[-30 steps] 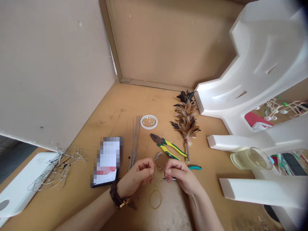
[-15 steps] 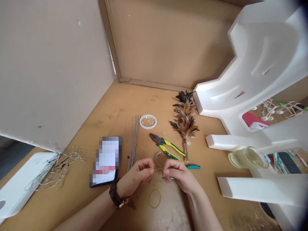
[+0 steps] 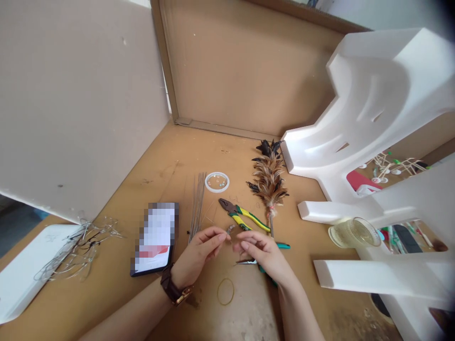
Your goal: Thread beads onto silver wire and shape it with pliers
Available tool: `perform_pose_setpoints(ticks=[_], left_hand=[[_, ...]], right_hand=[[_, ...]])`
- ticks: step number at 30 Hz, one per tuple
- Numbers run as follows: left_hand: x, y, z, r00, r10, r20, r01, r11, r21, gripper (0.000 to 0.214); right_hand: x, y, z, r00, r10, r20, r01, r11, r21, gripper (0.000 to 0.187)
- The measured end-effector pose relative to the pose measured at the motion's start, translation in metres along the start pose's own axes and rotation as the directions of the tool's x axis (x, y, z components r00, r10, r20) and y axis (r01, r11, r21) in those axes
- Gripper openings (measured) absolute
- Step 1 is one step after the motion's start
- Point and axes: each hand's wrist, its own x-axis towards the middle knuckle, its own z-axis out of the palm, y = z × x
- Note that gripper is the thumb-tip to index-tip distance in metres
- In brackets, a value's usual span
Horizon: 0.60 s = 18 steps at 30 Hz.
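My left hand [image 3: 199,251], with a dark wristwatch, pinches a thin wire piece with small beads [image 3: 230,230] at its fingertips. My right hand [image 3: 263,253] is just to its right, fingers curled and pinched at the same beaded wire. Under the right hand lie small teal-handled pliers [image 3: 280,246]. Yellow-and-green pliers [image 3: 243,217] lie just beyond both hands. A bundle of straight wires [image 3: 197,206] lies left of them.
A white lid with beads [image 3: 216,182], a feather bundle [image 3: 268,180], a phone [image 3: 154,239] and a rubber band [image 3: 225,291] lie on the brown table. Tangled wire [image 3: 76,248] rests at the left. White foam blocks [image 3: 369,128] and a glass jar [image 3: 353,232] stand at the right.
Both hands lifted slightly and moved away from me; the beaded wire is now held higher between the fingertips. The camera tilted up a little.
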Motion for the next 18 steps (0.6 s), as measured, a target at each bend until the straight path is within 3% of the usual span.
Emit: perform_pose_setpoints(ticks=[2,4,6,9,12,15,18], left_hand=[[-0.002,0.002,0.0,1.0,0.011,0.004,-0.011,1.0,-0.021,0.019],[-0.002,0.002,-0.001,0.999,0.002,0.036,0.0,0.999,-0.048,0.019],[-0.002,0.0,-0.001,0.997,-0.013,0.072,0.019,0.997,-0.08,0.019],[-0.001,-0.003,-0.001,0.993,-0.034,0.115,0.047,0.992,-0.117,0.021],[-0.001,-0.002,0.001,0.988,-0.045,0.146,0.064,0.989,-0.133,0.021],[-0.002,0.0,0.002,0.988,-0.045,0.146,0.065,0.989,-0.133,0.021],[-0.003,0.001,0.002,0.992,-0.031,0.12,0.042,0.995,-0.092,0.02]], right_hand=[[-0.016,0.003,-0.009,0.98,-0.075,-0.182,0.013,0.946,-0.323,0.035],[-0.034,0.01,-0.018,0.941,-0.176,-0.288,-0.056,0.761,-0.646,0.045],[-0.05,0.017,-0.023,0.944,-0.172,-0.283,-0.134,0.584,-0.801,0.053],[-0.064,0.023,-0.02,0.952,-0.153,-0.264,-0.185,0.397,-0.899,0.062],[-0.066,0.023,-0.01,0.952,-0.173,-0.251,-0.197,0.281,-0.939,0.066],[-0.065,0.023,-0.001,0.951,-0.184,-0.248,-0.207,0.219,-0.954,0.059],[-0.065,0.029,0.001,0.943,-0.181,-0.28,-0.229,0.257,-0.939,0.048]])
